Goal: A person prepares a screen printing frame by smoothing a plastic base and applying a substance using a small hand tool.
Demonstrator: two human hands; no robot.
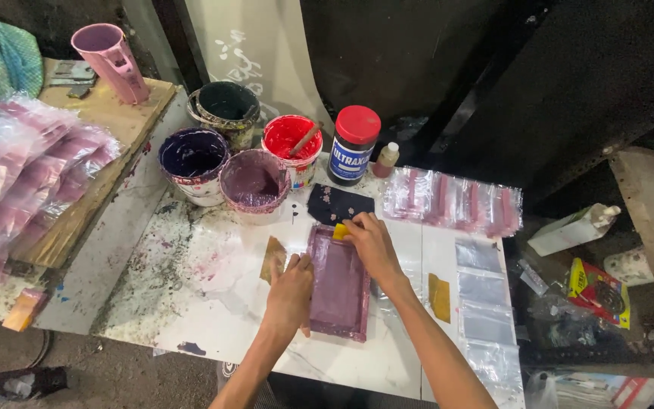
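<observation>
Overhead light falls bright on white counter (213, 273) w/ mild glare; background and lower right dim, in shadow. Centre sharp; edges slightly soft, w/ wide-angle bend at corners.
</observation>
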